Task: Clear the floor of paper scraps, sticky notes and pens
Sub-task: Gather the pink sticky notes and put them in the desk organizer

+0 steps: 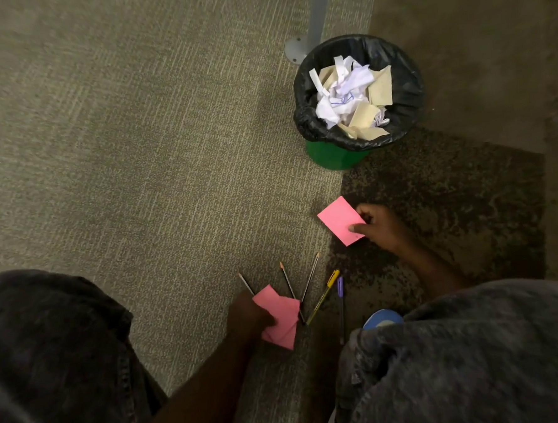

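My right hand [381, 226] pinches a pink sticky note [338, 220] by its right edge, just above the carpet. My left hand [248, 316] holds a small stack of pink sticky notes [282, 319] low in the middle of the view. Beside that stack, pencils [287, 284] fan out on the floor, some partly hidden under the notes. A yellow pen [323, 295] and a purple-capped pen [341, 300] lie to their right. A green bin with a black liner [404, 86] stands beyond, holding crumpled white and beige paper scraps [352, 99].
A grey metal post with a round foot [316, 16] rises just behind the bin. My knees in dark denim [51, 356] fill both lower corners. A blue shoe tip [382, 317] shows by the pens. A darker carpet patch [450, 207] lies under my right hand.
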Demonstrator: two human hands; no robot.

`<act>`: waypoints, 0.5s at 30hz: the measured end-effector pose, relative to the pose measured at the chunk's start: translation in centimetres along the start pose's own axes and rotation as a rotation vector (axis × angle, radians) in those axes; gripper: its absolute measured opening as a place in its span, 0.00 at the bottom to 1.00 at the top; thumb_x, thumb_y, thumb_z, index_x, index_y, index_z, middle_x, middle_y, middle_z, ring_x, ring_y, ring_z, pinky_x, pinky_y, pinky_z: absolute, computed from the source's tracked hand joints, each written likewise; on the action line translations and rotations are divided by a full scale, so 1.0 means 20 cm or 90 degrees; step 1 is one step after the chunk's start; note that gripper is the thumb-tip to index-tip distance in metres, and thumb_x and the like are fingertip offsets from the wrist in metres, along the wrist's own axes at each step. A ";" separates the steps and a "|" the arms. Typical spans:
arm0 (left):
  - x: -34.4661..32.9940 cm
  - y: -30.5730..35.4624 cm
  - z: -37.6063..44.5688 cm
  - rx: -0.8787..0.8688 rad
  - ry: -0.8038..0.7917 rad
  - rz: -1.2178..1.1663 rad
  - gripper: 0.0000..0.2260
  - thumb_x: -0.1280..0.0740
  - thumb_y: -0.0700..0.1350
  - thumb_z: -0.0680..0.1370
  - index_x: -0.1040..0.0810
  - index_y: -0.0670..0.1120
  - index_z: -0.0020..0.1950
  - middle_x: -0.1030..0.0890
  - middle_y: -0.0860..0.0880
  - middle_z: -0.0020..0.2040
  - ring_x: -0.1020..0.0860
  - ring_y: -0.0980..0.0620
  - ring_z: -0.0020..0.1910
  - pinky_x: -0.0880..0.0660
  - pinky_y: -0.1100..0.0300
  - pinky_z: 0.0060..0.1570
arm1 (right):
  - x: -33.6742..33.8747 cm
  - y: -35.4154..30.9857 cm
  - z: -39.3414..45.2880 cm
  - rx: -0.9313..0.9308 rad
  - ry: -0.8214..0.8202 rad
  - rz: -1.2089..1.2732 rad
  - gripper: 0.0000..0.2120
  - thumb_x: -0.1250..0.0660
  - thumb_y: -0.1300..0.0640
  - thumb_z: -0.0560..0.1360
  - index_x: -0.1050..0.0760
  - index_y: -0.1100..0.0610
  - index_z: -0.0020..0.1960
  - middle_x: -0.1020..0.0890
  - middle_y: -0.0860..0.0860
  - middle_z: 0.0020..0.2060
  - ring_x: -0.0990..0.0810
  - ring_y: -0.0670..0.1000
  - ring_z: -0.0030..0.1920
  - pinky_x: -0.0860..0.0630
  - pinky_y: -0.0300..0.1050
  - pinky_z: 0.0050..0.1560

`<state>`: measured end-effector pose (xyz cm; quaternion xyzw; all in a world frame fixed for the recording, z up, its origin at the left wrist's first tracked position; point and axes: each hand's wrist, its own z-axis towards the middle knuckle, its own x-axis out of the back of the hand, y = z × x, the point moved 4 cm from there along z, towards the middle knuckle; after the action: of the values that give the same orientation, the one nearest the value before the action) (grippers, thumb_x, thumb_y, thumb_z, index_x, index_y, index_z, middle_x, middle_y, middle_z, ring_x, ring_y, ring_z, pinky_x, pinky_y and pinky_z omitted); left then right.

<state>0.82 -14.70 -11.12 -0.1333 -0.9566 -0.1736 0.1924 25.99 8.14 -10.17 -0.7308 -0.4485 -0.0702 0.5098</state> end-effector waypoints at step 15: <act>0.51 0.68 -0.26 -0.072 0.099 -0.030 0.20 0.20 0.44 0.64 0.19 0.35 0.49 0.16 0.38 0.43 0.16 0.40 0.44 0.19 0.51 0.43 | 0.63 -0.41 -0.18 0.010 -0.115 -0.082 0.01 0.28 0.59 0.76 0.19 0.54 0.47 0.14 0.55 0.42 0.20 0.44 0.28 0.24 0.37 0.25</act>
<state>-2.15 -2.50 1.32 -0.1074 -0.9304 -0.2420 0.2537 28.72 13.18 4.09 -0.6997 -0.5392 -0.0335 0.4674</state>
